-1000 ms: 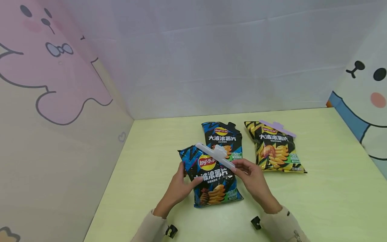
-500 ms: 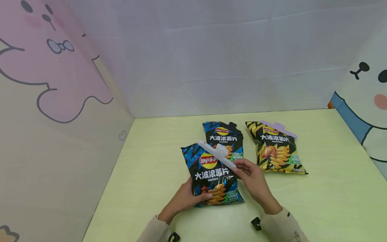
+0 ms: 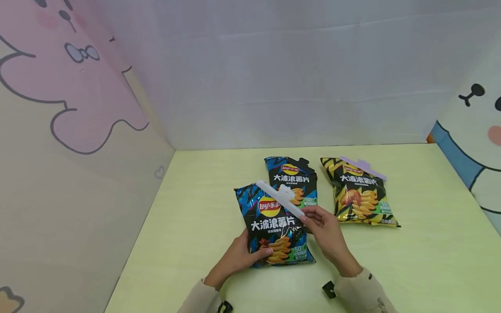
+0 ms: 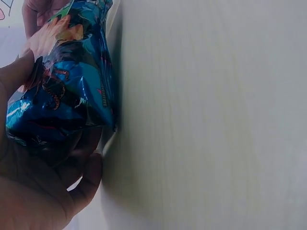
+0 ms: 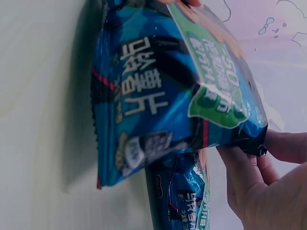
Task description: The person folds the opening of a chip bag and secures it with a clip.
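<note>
A blue-and-black chip bag (image 3: 274, 226) lies face up and slightly tilted near the middle of the table. Its lower left side is in my left hand (image 3: 236, 256), thumb on the front and fingers underneath, as the left wrist view shows. A long white bag clip (image 3: 279, 199) runs slantwise across the bag's top right corner. My right hand (image 3: 328, 232) pinches the lower right end of the clip at the bag's edge. In the right wrist view the thumb and fingers (image 5: 244, 167) meet at the bag's corner. How firmly the clip is fastened I cannot tell.
Behind, partly covered, lies another blue chip bag (image 3: 291, 177) with a black clip (image 3: 302, 165) at its top corner. To the right rests a yellow-and-black chip bag (image 3: 360, 198) with a purple clip (image 3: 364, 167). Cloth walls surround the pale yellow table (image 3: 195, 187).
My left hand has slid lower along the bag, its thumb now over the pictured chips. The right hand keeps its pinch on the clip's end. The head view has shifted slightly.
</note>
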Available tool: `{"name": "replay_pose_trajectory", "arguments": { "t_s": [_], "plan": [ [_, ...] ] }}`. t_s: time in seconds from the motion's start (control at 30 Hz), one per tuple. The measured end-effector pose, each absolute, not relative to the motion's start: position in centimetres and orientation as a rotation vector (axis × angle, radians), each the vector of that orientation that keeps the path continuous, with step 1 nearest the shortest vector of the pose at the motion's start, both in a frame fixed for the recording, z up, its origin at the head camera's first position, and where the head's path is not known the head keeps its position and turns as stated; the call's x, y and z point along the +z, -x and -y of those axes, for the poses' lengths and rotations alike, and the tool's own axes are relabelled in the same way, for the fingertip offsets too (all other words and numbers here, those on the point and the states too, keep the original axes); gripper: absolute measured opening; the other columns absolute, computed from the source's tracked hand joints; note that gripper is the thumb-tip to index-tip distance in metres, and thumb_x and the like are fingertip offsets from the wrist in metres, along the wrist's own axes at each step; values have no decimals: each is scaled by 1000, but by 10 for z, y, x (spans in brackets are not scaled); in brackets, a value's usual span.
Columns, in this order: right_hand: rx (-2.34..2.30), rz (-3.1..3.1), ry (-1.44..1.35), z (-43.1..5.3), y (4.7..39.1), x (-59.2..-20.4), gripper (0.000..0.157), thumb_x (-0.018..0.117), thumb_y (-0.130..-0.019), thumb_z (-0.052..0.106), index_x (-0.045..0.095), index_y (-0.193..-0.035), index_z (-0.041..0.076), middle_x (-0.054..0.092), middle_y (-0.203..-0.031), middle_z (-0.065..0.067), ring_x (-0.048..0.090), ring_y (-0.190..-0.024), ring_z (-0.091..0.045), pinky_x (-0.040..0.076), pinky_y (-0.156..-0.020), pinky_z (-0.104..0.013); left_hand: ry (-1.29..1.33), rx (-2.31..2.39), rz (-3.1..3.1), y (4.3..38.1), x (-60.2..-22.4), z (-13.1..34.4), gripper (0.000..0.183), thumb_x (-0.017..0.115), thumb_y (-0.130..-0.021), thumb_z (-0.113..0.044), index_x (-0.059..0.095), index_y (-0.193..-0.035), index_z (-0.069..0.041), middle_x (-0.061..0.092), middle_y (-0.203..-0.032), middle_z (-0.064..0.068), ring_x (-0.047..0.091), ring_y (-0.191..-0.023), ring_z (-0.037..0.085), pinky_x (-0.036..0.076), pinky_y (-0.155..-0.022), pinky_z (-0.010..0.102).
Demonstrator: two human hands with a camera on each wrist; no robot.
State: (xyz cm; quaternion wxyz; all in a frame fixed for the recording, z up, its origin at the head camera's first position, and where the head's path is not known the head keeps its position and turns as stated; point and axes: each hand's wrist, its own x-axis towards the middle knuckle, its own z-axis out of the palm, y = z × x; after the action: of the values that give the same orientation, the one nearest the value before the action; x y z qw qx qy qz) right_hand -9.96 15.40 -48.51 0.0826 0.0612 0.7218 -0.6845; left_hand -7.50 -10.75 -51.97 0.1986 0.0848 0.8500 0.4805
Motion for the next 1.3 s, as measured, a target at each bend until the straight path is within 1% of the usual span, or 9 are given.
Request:
{"name": "replay_pose_trajectory", "arguments": {
  "t_s": [0.17, 0.3, 0.43, 0.53, 0.77, 0.93, 1.07, 1.2, 1.3],
  "plan": [
    [-2029, -2145, -212, -149, 102, -486, 24, 60, -100, 6, 63, -122, -3, 69, -107, -13, 66, -86, -8, 61, -75, -25, -236, 1358, -2387, 75, -519, 113, 85, 68, -91, -55, 26, -157, -21, 62, -139, 9, 65, -117, 22, 54, -102, 49],
    [-2023, -2144, -235, -145, 104, -484, 24, 61, -100, 9, 64, -122, -2, 70, -109, -16, 66, -85, -9, 61, -74, -25, -236, 1369, -2401, 76, -516, 116, 84, 65, -93, -55, 23, -158, -22, 61, -139, 9, 65, -115, 21, 55, -101, 48],
    [-1996, -2155, -246, -139, 108, -480, 26, 62, -101, 14, 64, -124, 1, 70, -114, -16, 65, -86, -11, 61, -74, -23, -213, 1391, -2417, 77, -512, 120, 85, 66, -93, -54, 23, -158, -21, 62, -137, 10, 66, -113, 21, 56, -99, 46],
    [-1997, -2153, -228, -134, 113, -477, 27, 62, -100, 15, 64, -124, 2, 69, -114, -15, 64, -86, -12, 60, -74, -22, -191, 1403, -2434, 79, -509, 124, 84, 67, -93, -52, 24, -158, -20, 63, -136, 11, 66, -112, 21, 57, -98, 45],
    [-2033, -2127, -207, -121, 127, -475, 28, 64, -99, 15, 64, -123, 1, 71, -111, -12, 62, -83, -9, 58, -71, -19, -109, 1413, -2490, 86, -503, 135, 84, 67, -93, -51, 25, -158, -18, 62, -137, 12, 65, -113, 23, 55, -100, 50],
    [-2030, -2089, -230, -110, 137, -474, 29, 64, -99, 14, 64, -125, 1, 69, -117, -16, 62, -84, -11, 57, -70, -19, -53, 1401, -2525, 90, -501, 145, 83, 68, -92, -51, 28, -156, -17, 63, -134, 12, 64, -110, 22, 55, -100, 50],
    [-2037, -2077, -210, -102, 143, -470, 28, 64, -99, 15, 64, -124, 2, 67, -123, -16, 62, -86, -11, 58, -71, -19, -27, 1418, -2542, 95, -497, 155, 80, 68, -92, -49, 30, -155, -16, 63, -133, 12, 64, -108, 22, 55, -100, 51],
    [-2056, -2066, -166, -93, 149, -466, 27, 64, -99, 14, 64, -122, 1, 69, -119, -16, 64, -88, -10, 59, -73, -20, 17, 1439, -2553, 104, -492, 164, 79, 68, -92, -49, 31, -155, -18, 64, -131, 13, 65, -107, 22, 55, -99, 50],
    [-2063, -2063, -159, -86, 154, -464, 26, 64, -99, 14, 64, -122, 1, 71, -115, -15, 66, -88, -10, 60, -75, -21, 61, 1431, -2574, 111, -487, 171, 81, 68, -92, -51, 29, -156, -20, 66, -131, 14, 67, -105, 21, 56, -97, 49]
  ]
}}
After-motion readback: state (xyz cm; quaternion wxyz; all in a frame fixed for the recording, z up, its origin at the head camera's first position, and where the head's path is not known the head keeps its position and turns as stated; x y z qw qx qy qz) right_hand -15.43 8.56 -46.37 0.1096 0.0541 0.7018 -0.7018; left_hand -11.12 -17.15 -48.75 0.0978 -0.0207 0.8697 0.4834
